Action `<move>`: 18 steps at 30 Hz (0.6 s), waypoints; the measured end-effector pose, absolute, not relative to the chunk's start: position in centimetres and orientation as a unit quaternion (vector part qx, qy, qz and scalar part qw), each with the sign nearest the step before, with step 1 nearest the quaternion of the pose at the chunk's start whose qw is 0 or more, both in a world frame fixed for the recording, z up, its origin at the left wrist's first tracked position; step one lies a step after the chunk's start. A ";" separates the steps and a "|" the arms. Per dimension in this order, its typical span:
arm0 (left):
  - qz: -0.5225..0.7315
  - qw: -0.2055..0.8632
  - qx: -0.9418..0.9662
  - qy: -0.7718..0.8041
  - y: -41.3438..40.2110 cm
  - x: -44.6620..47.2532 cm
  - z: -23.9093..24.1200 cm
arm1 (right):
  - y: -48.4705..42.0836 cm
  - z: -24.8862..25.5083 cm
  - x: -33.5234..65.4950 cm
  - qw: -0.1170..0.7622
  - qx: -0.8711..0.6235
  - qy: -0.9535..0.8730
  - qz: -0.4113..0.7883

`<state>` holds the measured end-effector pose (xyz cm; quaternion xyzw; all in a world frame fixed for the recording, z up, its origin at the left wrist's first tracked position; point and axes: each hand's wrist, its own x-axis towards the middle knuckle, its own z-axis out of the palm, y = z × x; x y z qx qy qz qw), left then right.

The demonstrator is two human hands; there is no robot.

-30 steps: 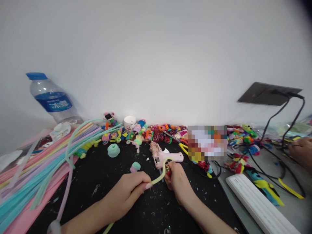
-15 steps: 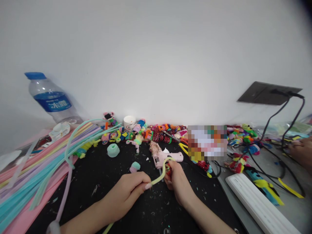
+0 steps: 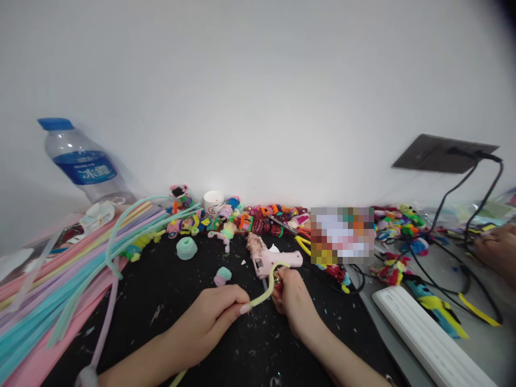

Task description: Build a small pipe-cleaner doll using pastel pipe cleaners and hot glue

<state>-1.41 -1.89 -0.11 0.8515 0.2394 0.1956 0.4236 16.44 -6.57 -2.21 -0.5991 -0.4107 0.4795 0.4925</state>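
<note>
My left hand [image 3: 213,317] is closed, thumb and index finger pinching a pale yellow pipe cleaner [image 3: 265,294]. The stem bends up in an S toward my right hand, and its other end shows below my left forearm. My right hand [image 3: 293,301] is closed round a small shiny red-and-green piece [image 3: 277,280], mostly hidden by the fingers. The stem's curled tip lies over or just behind that hand's fingers. Just beyond lies a pink hot glue gun [image 3: 278,260], its nozzle end crusted. Nearer my left hand sit a mint fuzzy coil [image 3: 187,248] and a smaller mint-and-lilac coil [image 3: 222,276].
Pastel pipe cleaners [image 3: 80,274] are heaped at left, beside a water bottle [image 3: 83,161]. Finished fuzzy figures and a paper cup [image 3: 213,202] line the wall. A white power strip [image 3: 431,338] and black cables lie right, near another person's hand [image 3: 495,247].
Both hands keep almost the same place and grip. The view has shifted very slightly; the other person's hand at right has moved a little to the left.
</note>
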 end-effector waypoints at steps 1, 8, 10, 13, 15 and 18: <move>0.196 0.424 0.851 0.240 -1.9 -1.4 -0.1 | -6.6 -2.2 16.4 0.493 -0.598 -0.410 0.481; 0.199 0.426 0.850 0.239 -1.9 -1.4 -0.2 | -6.4 -2.2 16.5 0.501 -0.591 -0.393 0.495; 0.203 0.432 0.845 0.242 -1.9 -1.4 -0.2 | -6.4 -2.1 16.4 0.516 -0.579 -0.371 0.510; 0.215 0.453 0.826 0.256 -2.0 -1.3 0.0 | -6.5 -1.7 16.0 0.575 -0.521 -0.295 0.558; 0.225 0.473 0.810 0.263 -2.2 -1.1 0.0 | -6.7 -1.3 15.5 0.601 -0.464 -0.239 0.605; 0.237 0.501 0.791 0.257 -2.6 -0.8 -0.1 | -6.9 -0.9 14.7 0.580 -0.402 -0.192 0.681</move>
